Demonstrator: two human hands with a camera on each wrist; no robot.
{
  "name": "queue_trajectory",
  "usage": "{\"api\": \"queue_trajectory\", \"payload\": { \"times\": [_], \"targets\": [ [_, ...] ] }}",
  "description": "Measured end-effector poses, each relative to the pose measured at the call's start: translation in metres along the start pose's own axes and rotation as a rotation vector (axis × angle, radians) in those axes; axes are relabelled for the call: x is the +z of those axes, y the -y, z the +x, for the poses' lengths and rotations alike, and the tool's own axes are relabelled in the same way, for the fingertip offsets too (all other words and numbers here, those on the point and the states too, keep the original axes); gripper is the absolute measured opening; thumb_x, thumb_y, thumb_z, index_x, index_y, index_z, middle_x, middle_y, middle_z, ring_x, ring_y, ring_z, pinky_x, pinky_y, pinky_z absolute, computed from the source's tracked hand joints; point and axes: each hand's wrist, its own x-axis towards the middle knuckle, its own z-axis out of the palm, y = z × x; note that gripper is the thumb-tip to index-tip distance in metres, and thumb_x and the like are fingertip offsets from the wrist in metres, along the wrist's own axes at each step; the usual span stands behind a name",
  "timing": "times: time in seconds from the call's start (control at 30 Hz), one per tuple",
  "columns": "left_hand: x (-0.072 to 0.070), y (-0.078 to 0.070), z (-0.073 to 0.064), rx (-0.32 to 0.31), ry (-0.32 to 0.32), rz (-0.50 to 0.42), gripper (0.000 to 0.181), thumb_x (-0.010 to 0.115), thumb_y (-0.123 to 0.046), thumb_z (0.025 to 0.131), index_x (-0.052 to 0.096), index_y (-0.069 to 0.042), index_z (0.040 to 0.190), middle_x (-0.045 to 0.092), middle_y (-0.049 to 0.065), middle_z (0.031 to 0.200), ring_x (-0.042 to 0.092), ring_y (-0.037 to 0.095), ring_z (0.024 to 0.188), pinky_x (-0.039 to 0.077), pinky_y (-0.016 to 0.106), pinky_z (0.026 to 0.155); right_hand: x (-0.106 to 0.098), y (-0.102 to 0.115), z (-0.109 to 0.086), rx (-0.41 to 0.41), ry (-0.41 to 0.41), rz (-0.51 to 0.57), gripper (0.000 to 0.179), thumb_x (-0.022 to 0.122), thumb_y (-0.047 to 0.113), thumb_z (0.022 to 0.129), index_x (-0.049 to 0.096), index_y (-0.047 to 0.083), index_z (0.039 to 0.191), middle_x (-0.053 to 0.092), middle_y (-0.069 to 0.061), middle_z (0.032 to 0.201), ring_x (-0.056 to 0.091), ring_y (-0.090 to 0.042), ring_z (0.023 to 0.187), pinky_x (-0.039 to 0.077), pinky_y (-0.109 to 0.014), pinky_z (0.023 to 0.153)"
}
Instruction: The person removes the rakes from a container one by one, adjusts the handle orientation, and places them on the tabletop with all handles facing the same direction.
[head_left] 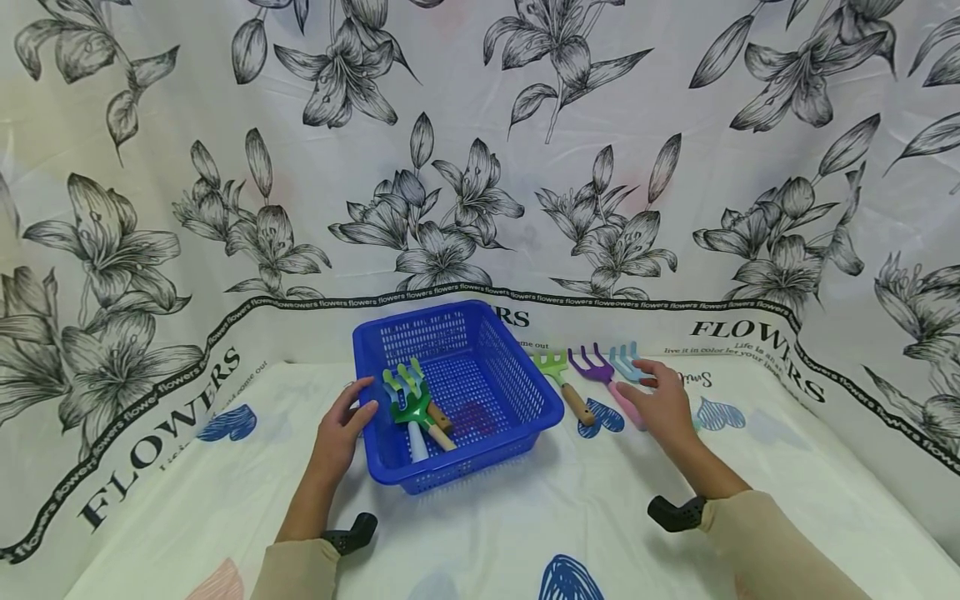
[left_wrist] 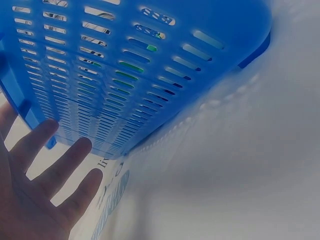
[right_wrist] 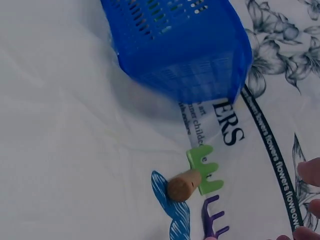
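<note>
A blue plastic basket (head_left: pixel 543 408) with slotted walls holds a few small hand rakes (head_left: pixel 411 408), green and light blue, with pale and wooden handles. My left hand (head_left: pixel 337 433) is at its left rim, thumb and fingertips near the edge; in the left wrist view its fingers (left_wrist: pixel 67 162) are spread. To the right of the basket lie a green rake (head_left: pixel 576 402) with a wooden handle, a purple rake (head_left: pixel 596 371) with a pink handle, and a light blue rake (head_left: pixel 624 363). Over the last two hovers my right hand (head_left: pixel 663 404), fingers loosely bent; it partly hides them.
A white cloth with printed hearts (head_left: pixel 570 579) covers the table. Behind it hangs a flower-printed curtain (head_left: pixel 450 167), with a dark lettered band (head_left: pixel 600 302) along the back. Dark wrist-worn devices (head_left: pixel 677 513) sit on both forearms.
</note>
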Motion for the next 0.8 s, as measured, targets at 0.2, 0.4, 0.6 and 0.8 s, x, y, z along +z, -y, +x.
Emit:
{"api": "queue_trajectory", "payload": {
  "times": [0.2, 0.4, 0.6, 0.8],
  "targets": [
    [0.0, -0.017, -0.007, -0.026, 0.011, 0.002, 0.059, 0.051, -0.044, 0.098, 0.037, -0.019, 0.15, 0.023, 0.009, 0.159, 0.034, 0.043, 0.137, 0.035, 0.056, 0.103, 0.011, 0.008, -0.004, -0.117, -0.004, 0.024, 0.055, 0.068, 0.028, 0.093, 0.047, 0.003, 0.137, 0.043, -0.021, 0.138, 0.047, -0.037, 0.123, 0.044, -0.051, 0.097],
    [-0.001, -0.007, -0.002, -0.028, 0.009, 0.01, 0.059, 0.052, -0.045, 0.098, 0.037, -0.021, 0.15, 0.023, 0.008, 0.159, 0.034, 0.042, 0.137, 0.035, 0.056, 0.103, 0.022, 0.02, -0.008, -0.18, 0.02, 0.061, 0.059, 0.069, 0.032, 0.092, 0.046, 0.006, 0.139, 0.042, -0.018, 0.139, 0.049, -0.035, 0.122, 0.049, -0.049, 0.092],
    [-0.001, 0.002, 0.001, -0.004, 0.005, 0.003, 0.058, 0.052, -0.047, 0.097, 0.038, -0.024, 0.149, 0.024, 0.006, 0.159, 0.035, 0.041, 0.137, 0.036, 0.057, 0.103, 0.033, 0.036, -0.011, -0.233, 0.064, 0.073, 0.061, 0.07, 0.029, 0.091, 0.044, 0.008, 0.142, 0.043, -0.017, 0.136, 0.052, -0.034, 0.118, 0.05, -0.048, 0.092],
    [-0.001, -0.001, 0.0, 0.013, 0.004, -0.002, 0.057, 0.052, -0.047, 0.097, 0.039, -0.024, 0.148, 0.025, 0.007, 0.159, 0.036, 0.042, 0.136, 0.035, 0.057, 0.103, 0.045, 0.055, -0.014, -0.295, 0.087, 0.063, 0.061, 0.073, 0.025, 0.088, 0.045, 0.011, 0.141, 0.045, -0.016, 0.136, 0.055, -0.035, 0.117, 0.051, -0.048, 0.091]
  ]
}}
